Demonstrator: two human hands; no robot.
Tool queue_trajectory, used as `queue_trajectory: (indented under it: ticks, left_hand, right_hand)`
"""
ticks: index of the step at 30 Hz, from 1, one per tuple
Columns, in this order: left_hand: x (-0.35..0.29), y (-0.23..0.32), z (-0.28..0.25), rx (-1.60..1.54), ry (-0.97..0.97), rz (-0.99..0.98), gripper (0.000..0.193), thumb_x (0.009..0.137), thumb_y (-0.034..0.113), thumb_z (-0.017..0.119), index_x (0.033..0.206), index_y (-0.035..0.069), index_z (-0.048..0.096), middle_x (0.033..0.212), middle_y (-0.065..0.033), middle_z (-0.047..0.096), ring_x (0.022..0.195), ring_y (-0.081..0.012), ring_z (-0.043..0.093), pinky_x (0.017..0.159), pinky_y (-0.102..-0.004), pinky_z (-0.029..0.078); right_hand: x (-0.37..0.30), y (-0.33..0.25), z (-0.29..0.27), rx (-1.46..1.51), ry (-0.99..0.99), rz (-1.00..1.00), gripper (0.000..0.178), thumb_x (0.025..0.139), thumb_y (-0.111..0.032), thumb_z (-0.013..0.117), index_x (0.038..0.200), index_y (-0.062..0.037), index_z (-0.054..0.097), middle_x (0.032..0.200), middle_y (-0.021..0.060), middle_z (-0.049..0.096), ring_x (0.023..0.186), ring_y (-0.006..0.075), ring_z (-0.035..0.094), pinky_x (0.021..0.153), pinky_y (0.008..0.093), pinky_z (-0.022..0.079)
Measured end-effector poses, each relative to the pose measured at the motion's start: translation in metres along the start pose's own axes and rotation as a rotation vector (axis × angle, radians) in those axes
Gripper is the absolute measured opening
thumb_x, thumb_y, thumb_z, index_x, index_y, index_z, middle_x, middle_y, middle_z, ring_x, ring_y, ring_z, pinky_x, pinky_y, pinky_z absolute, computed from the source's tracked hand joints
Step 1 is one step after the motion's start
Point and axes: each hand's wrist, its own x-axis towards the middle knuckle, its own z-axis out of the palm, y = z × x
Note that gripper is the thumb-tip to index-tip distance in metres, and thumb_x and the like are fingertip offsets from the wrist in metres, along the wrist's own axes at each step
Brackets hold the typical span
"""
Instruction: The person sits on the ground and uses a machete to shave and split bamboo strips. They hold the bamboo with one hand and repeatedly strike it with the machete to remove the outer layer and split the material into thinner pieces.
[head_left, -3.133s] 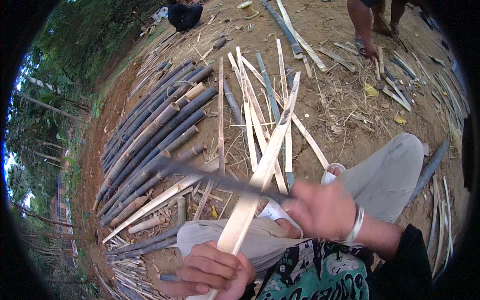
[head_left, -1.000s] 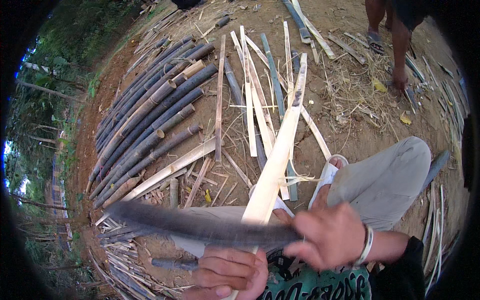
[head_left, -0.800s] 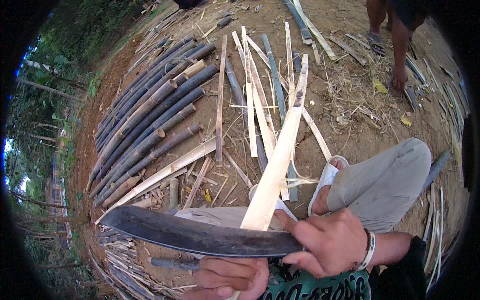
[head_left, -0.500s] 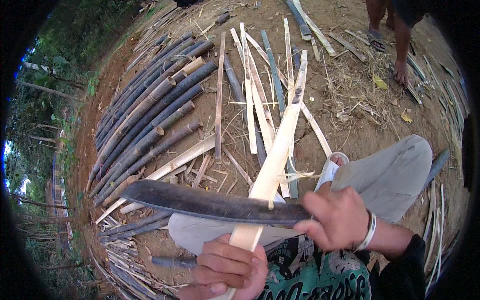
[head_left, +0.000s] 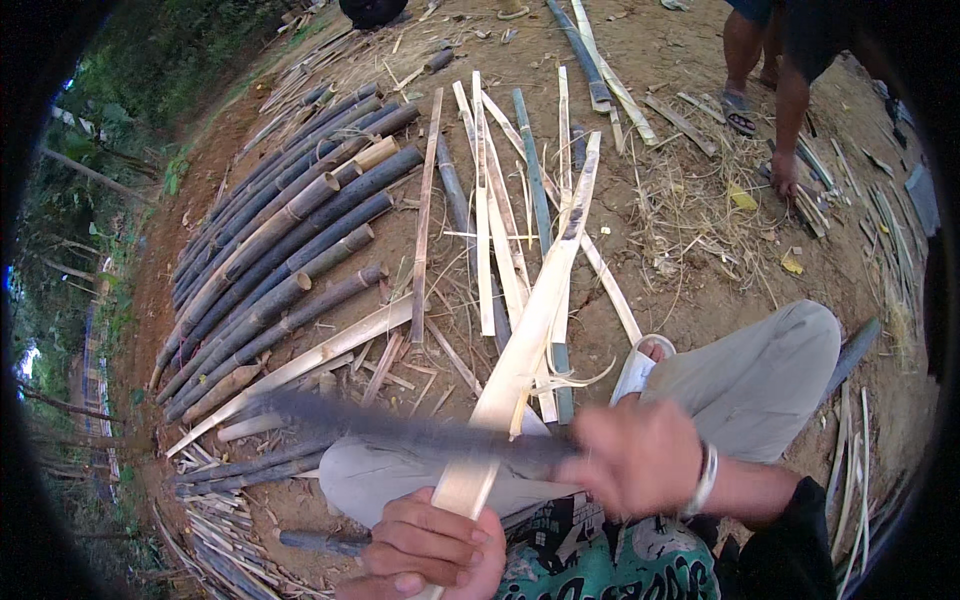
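My left hand (head_left: 430,548) is closed around the near end of a long pale bamboo strip (head_left: 528,350). The strip slants away from me toward the far middle of the head view, with a dark mark near its far end. My right hand (head_left: 640,455), a pale band on its wrist, grips a machete whose handle is hidden by the fingers. The dark machete blade (head_left: 390,425) lies crosswise over the strip just beyond my left hand, blurred by motion. A thin curled shaving (head_left: 562,381) sticks out from the strip's edge beyond the blade.
Dark bamboo poles (head_left: 290,245) are stacked at the left. Split bamboo slats (head_left: 484,230) lie on the dirt ahead. My bent knee (head_left: 770,350) is at the right. At the far right another person's hand (head_left: 784,172) touches wood pieces beside a heap of shavings (head_left: 695,220).
The whole scene has shifted slightly down and left in the view. The blade, sharper before, is now smeared by motion. The other person's hand is now at the wood pieces.
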Motion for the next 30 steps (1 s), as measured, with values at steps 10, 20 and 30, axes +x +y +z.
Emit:
queue_trajectory:
  ticks: [10,20,30]
  left_hand:
    - [-0.002,-0.011,0.005,-0.193,0.275,-0.050,0.017,0.086,0.014,0.049,0.073,0.009,0.040,0.050,-0.0005,0.034,0.039,-0.0131,0.033,0.039,-0.0258,0.032]
    - [0.016,-0.020,0.019,-0.433,0.477,0.010,0.020,0.088,0.023,0.047,0.077,0.009,0.038,0.050,0.0013,0.031,0.039,-0.0101,0.031,0.038,-0.0219,0.030]
    - [0.074,-0.049,0.015,-0.375,-0.199,0.408,0.037,0.092,0.033,0.047,0.098,-0.003,0.046,0.058,-0.0047,0.044,0.039,-0.0132,0.044,0.037,-0.0232,0.039]
  right_hand:
    - [0.009,0.005,0.006,0.066,0.023,0.117,0.038,0.091,-0.047,0.052,0.093,-0.0095,0.057,0.063,0.0119,0.061,0.049,0.0336,0.060,0.048,0.0464,0.049]
    - [0.041,0.069,0.011,0.071,0.036,0.287,0.040,0.096,-0.044,0.043,0.088,-0.0063,0.054,0.057,0.0187,0.057,0.057,0.0420,0.060,0.052,0.0511,0.048]
    - [0.056,0.065,-0.016,0.317,0.143,0.402,0.038,0.096,-0.036,0.046,0.085,-0.0007,0.054,0.061,0.0234,0.052,0.061,0.0416,0.058,0.057,0.0460,0.046]
